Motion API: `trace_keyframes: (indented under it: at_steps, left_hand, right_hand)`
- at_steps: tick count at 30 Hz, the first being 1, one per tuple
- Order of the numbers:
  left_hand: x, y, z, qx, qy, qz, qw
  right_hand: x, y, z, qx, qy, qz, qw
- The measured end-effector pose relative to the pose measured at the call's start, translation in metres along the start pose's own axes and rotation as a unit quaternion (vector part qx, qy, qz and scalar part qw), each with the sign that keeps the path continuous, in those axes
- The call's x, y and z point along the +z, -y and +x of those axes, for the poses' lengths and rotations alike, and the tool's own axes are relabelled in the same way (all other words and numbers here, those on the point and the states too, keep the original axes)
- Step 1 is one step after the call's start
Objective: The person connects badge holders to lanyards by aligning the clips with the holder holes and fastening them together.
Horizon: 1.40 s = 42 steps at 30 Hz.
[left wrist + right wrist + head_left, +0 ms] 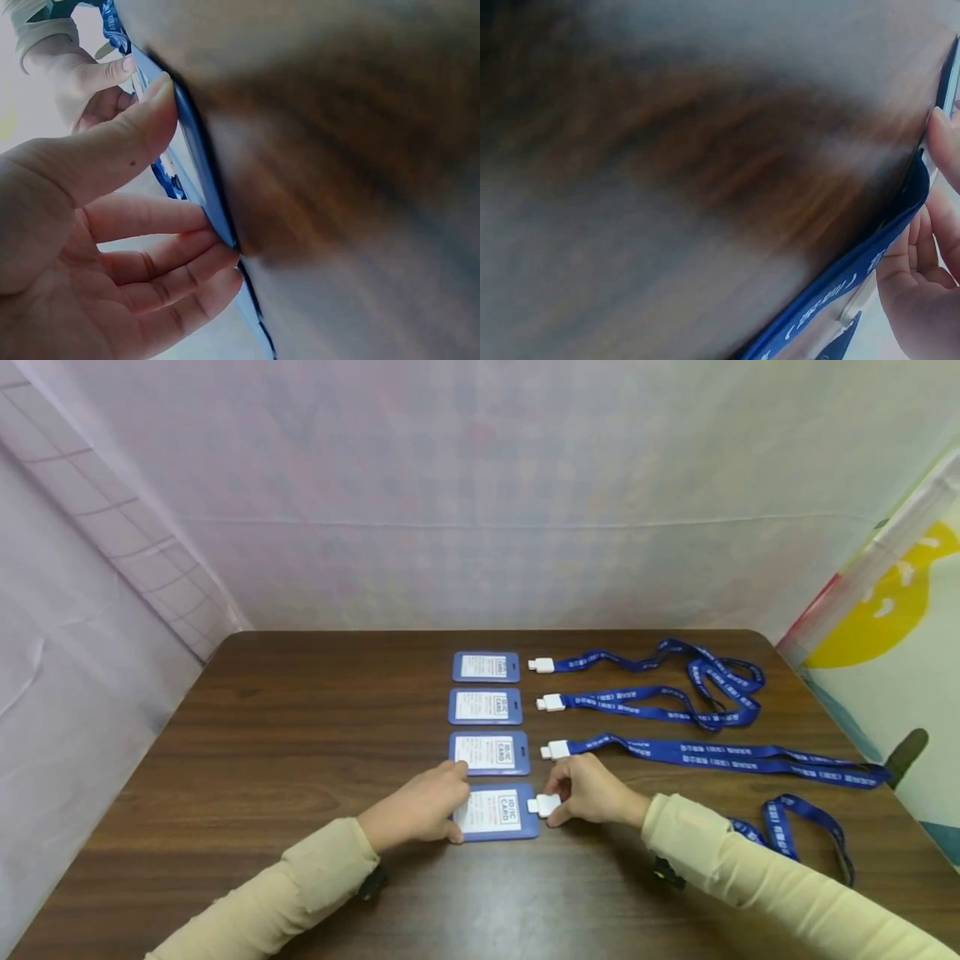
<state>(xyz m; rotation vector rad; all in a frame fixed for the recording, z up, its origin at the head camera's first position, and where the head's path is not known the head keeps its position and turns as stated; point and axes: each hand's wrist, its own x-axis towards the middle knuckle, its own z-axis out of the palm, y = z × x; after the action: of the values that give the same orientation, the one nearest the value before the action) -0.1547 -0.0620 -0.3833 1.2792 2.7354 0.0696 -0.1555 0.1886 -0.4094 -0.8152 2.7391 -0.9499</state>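
Head cam: soft, even light, mostly sharp; pale glare on near tabletop [517, 893]. L wrist cam: tabletop blurry, bkgd [16, 105] overexposed. R wrist cam: tabletop v. blurry too, dark patches.

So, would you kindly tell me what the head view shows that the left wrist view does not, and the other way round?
Only the head view shows the left sleeve, the back of the left hand and legible ID/IC CARD lettering on the four card holders.

Only the left wrist view shows that hand's palm side up close, with the thumb against the near edge of the nearest card holder.

Both share the two hands, that holder, the right sleeve, blue lanyard webbing and the brown tabletop.
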Motion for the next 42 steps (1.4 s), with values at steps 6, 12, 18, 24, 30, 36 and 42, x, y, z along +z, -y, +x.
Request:
trace_keyframes:
  at_steps: [6, 12, 18, 24, 30, 36, 42]
  left_hand:
    - [-0.002, 0.002, 0.002, 0.002, -0.001, -0.006, 1.0000]
    - [-0.003, 0.004, 0.002, 0.011, -0.009, -0.010, 0.9998]
    - [-0.005, 0.005, 0.001, 0.005, 0.000, -0.019, 0.9998]
    - [-0.004, 0.007, 0.000, -0.002, 0.007, -0.032, 0.9995]
    - [-0.003, 0.011, -0.004, 0.005, 0.000, -0.052, 0.9986]
    - [-0.005, 0.017, -0.007, 0.012, -0.053, -0.087, 0.9947]
    - [-0.007, 0.021, -0.008, -0.003, -0.105, -0.099, 0.9895]
  right_hand:
    - [-0.001, -0.001, 0.000, -0.014, 0.014, -0.006, 1.000]
    - [-0.003, 0.000, 0.001, -0.035, 0.030, -0.018, 0.999]
    - [-0.005, 0.003, 0.002, -0.026, 0.046, -0.025, 0.998]
    - [-0.007, 0.004, 0.002, -0.027, 0.053, -0.029, 0.998]
    - [-0.010, 0.001, 0.000, -0.034, 0.044, -0.018, 0.998]
    - [-0.010, 0.000, -0.002, -0.048, 0.028, 0.005, 0.998]
    - [-0.011, 0.000, -0.003, -0.051, 0.009, 0.007, 0.999]
